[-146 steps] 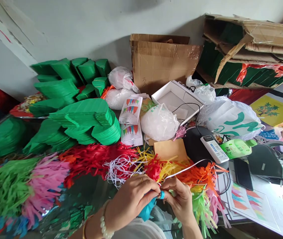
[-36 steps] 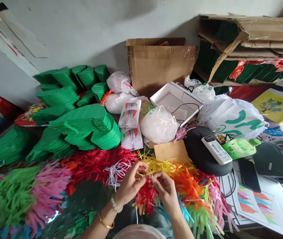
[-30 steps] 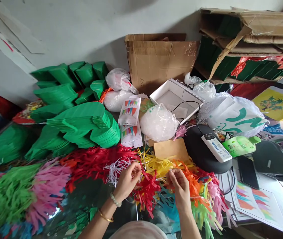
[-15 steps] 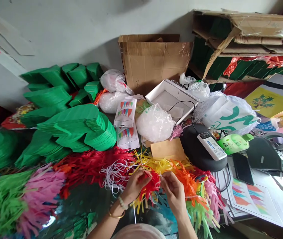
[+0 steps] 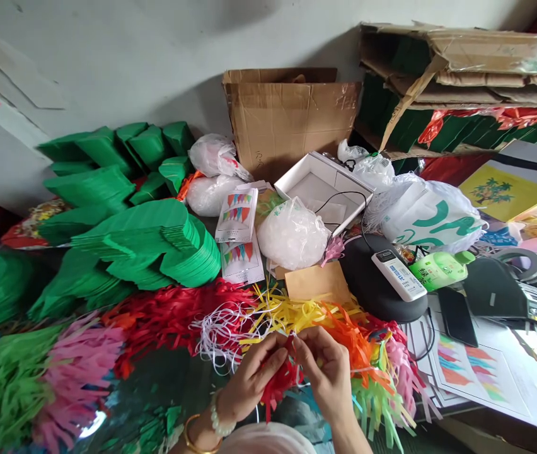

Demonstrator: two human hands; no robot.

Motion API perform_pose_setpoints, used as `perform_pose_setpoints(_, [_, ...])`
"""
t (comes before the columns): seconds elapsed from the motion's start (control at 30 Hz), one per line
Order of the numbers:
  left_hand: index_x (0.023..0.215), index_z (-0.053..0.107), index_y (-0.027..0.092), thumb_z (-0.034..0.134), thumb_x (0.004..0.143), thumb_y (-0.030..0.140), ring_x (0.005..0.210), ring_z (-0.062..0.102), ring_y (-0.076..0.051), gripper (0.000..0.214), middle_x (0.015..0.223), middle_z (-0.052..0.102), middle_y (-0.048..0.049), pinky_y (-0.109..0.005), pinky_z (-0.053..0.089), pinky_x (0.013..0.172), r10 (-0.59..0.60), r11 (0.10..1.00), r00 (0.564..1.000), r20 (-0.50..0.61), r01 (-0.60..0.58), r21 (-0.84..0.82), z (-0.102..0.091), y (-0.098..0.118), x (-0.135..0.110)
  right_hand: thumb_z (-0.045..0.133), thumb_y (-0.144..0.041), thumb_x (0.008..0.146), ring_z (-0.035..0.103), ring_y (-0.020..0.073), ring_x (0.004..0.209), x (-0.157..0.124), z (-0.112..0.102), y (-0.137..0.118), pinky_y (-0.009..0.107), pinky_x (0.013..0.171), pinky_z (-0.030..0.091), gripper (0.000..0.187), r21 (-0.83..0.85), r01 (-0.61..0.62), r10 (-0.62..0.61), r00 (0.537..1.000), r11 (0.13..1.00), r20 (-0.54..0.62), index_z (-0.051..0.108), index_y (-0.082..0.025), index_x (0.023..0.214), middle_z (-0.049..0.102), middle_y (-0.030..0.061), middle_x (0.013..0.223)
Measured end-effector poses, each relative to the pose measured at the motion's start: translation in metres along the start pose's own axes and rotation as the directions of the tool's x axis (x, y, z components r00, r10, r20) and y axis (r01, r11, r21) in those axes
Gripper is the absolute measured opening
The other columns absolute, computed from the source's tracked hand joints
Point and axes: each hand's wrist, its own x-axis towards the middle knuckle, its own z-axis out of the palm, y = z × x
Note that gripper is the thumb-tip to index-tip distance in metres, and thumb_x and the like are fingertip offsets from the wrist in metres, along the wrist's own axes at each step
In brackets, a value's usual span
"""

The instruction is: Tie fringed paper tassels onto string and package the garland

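In front of my body, my left hand [image 5: 259, 371] is closed on the top of a red tassel [image 5: 278, 386], whose cut strips hang below the fingers. Against it, my right hand [image 5: 326, 367] pinches with thumb and forefinger, where a bit of white string [image 5: 294, 335] shows at the tassel's top. The fingertips of both hands nearly touch. Beside the left hand lies a tangle of white string [image 5: 224, 331]. Yellow tassels [image 5: 268, 302] lie beyond the hands, orange tassels [image 5: 358, 334] to the right.
Stacks of green sheets [image 5: 131, 233] fill the left side, with green and pink tassels [image 5: 79, 372] in front. A stuffed clear plastic bag [image 5: 293, 234], an open white box [image 5: 313, 180] and a cardboard box [image 5: 292, 123] stand behind. A black case [image 5: 367, 284], phone [image 5: 457, 316] and bottle [image 5: 438, 270] lie right.
My hands have come together at the top of the red tassel, and the left fingers have closed around it. The view has shifted slightly.
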Motion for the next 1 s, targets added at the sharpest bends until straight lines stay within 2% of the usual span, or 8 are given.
perform_pose_setpoints(0.13, [0.089,0.056,0.019,0.044,0.098,0.041,0.058,0.051,-0.011,0.027,0.068,0.057,0.0021,-0.021,0.043,0.056,0.053,0.981,0.999,-0.002,-0.051,0.188,0.000,0.003,-0.001,0.062,-0.041,0.088,0.034,0.0073,0.051,0.000,-0.002,0.001,0.019,0.046,0.029,0.028,0.066,-0.047,0.045,0.998,0.997,0.032,0.058,-0.015,0.077,0.049,-0.0030,0.060])
perform_pose_setpoints(0.23, [0.095,0.060,0.020,0.045,0.098,0.035,0.072,0.060,-0.014,0.021,0.081,0.066,-0.0012,-0.024,0.047,0.069,0.184,0.884,0.983,-0.025,-0.154,0.442,-0.002,0.007,-0.001,0.063,-0.039,0.087,0.036,0.0075,0.051,0.002,-0.007,0.001,0.019,0.046,0.030,0.024,0.072,-0.072,0.066,0.995,0.995,0.073,0.063,-0.014,0.088,0.051,-0.0029,0.060])
perform_pose_setpoints(0.33, [0.099,0.063,0.021,0.046,0.097,0.031,0.085,0.065,-0.017,0.020,0.093,0.071,-0.0037,-0.026,0.048,0.079,0.238,0.813,0.971,0.006,-0.202,0.546,-0.005,0.013,-0.001,0.061,-0.035,0.087,0.038,0.0082,0.051,0.003,-0.010,0.003,0.020,0.048,0.033,0.023,0.037,-0.049,0.043,0.989,0.998,0.141,0.065,-0.013,0.093,0.052,-0.0024,0.058])
perform_pose_setpoints(0.43, [0.096,0.064,0.021,0.046,0.097,0.033,0.080,0.065,-0.016,0.021,0.089,0.071,-0.0028,-0.024,0.049,0.074,0.172,0.828,0.985,0.003,-0.147,0.541,-0.008,0.017,-0.002,0.062,-0.036,0.087,0.041,0.0085,0.051,0.003,-0.009,0.006,0.020,0.049,0.037,0.022,0.061,-0.042,0.031,0.985,0.997,0.170,0.065,-0.013,0.086,0.053,-0.0015,0.058])
perform_pose_setpoints(0.6, [0.085,0.062,0.019,0.043,0.098,0.037,0.066,0.059,-0.013,0.028,0.074,0.065,0.0003,-0.022,0.046,0.063,0.135,0.851,0.989,-0.061,-0.084,0.518,-0.007,0.016,-0.004,0.062,-0.034,0.087,0.041,0.0090,0.054,0.002,-0.004,0.002,0.019,0.050,0.038,0.019,0.041,-0.012,0.008,0.995,0.999,0.103,0.062,-0.015,0.085,0.052,-0.0016,0.063])
perform_pose_setpoints(0.77, [0.094,0.063,0.020,0.044,0.099,0.031,0.084,0.064,-0.016,0.023,0.088,0.068,-0.0033,-0.026,0.048,0.080,0.200,0.786,0.980,-0.009,-0.155,0.598,0.000,0.021,-0.007,0.060,-0.029,0.084,0.030,0.0073,0.051,0.001,-0.004,0.002,0.019,0.046,0.028,0.018,-0.053,0.059,-0.056,0.997,0.997,0.061,0.055,-0.016,0.073,0.041,-0.0056,0.058])
perform_pose_setpoints(0.87, [0.093,0.065,0.020,0.044,0.098,0.031,0.086,0.065,-0.018,0.025,0.089,0.069,-0.0047,-0.028,0.049,0.082,0.209,0.786,0.978,0.009,-0.173,0.594,0.002,0.023,-0.009,0.058,-0.032,0.087,0.028,0.0076,0.051,0.000,-0.001,0.007,0.020,0.047,0.026,0.024,-0.095,0.090,-0.087,0.996,0.991,0.028,0.051,-0.018,0.069,0.038,-0.0066,0.057])
perform_pose_setpoints(1.0, [0.093,0.069,0.020,0.048,0.096,0.038,0.079,0.065,-0.016,0.027,0.085,0.071,-0.0032,-0.025,0.052,0.073,0.141,0.898,0.986,-0.095,-0.087,0.432,-0.003,0.015,-0.005,0.054,-0.034,0.092,0.035,0.0094,0.055,-0.001,0.002,0.006,0.020,0.051,0.032,0.016,-0.192,0.120,-0.117,0.993,0.974,0.026,0.054,-0.018,0.092,0.043,-0.0057,0.064])
